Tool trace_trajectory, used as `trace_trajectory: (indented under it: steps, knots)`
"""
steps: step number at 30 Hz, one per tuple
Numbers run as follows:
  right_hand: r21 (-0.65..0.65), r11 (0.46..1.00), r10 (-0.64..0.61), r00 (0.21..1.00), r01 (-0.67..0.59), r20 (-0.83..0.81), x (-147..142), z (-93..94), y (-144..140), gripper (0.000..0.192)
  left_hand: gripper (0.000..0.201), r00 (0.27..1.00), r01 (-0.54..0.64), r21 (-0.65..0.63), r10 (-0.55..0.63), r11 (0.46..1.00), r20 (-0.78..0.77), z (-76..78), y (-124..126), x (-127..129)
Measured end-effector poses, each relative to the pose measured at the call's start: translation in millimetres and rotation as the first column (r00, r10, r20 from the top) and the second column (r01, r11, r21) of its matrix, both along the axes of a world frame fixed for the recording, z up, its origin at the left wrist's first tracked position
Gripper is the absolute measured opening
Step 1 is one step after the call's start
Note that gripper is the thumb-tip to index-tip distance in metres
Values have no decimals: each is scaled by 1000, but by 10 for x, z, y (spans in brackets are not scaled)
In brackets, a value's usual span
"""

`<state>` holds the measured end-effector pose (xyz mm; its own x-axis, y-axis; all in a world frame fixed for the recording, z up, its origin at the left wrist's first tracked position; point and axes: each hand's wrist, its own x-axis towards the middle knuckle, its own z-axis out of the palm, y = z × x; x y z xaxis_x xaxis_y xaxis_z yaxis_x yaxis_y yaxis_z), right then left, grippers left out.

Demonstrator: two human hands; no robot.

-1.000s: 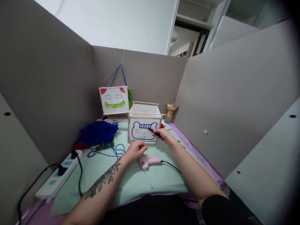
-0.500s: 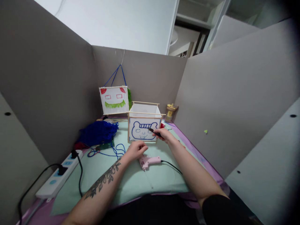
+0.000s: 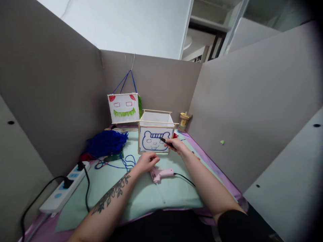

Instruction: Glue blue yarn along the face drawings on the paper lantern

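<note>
The right hand (image 3: pixel 176 145) was closed around a slim black marker pen (image 3: pixel 166 141), its tip held against the front panel of the square white paper lantern with a wooden stick frame (image 3: pixel 155 136), just beside the right ear of the blue bear face drawn there. The left hand (image 3: pixel 146 161) lay loosely curled, palm down, on the pale green mat (image 3: pixel 141 195) at the foot of the lantern's front; it gripped nothing that could be made out, and whether its fingertips touched the lower frame could not be told.

Compared with the picture a second before, almost nothing had shifted: the pen tip sat at the same spot on the striped band across the bear's head, both hands kept their places, and only the camera had tipped very slightly. The drawing looked to be in slow, fine work (or a pause) rather than a new stroke.

Just behind the left hand lay a pink hot-glue gun (image 3: pixel 161 173) with its black cord trailing to the right. To the left were a heap of blue yarn (image 3: pixel 106 143) and a white power strip (image 3: pixel 64 193). Behind hung a second white lantern with red and green markings (image 3: pixel 123 108), and a small yellow spool (image 3: pixel 183 121) stood by the grey partition (image 3: pixel 239 111).
</note>
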<state>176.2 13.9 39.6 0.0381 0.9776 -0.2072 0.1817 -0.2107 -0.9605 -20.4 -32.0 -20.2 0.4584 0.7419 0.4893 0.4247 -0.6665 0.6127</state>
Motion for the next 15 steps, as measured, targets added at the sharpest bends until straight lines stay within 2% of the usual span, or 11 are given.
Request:
trace_trajectory:
  steps: [15]
  knots:
    - [48, 998, -46, 999, 45, 15, -10, -59, 55, 23, 22, 1000, 3, 12, -3, 1000, 1, -9, 10, 1]
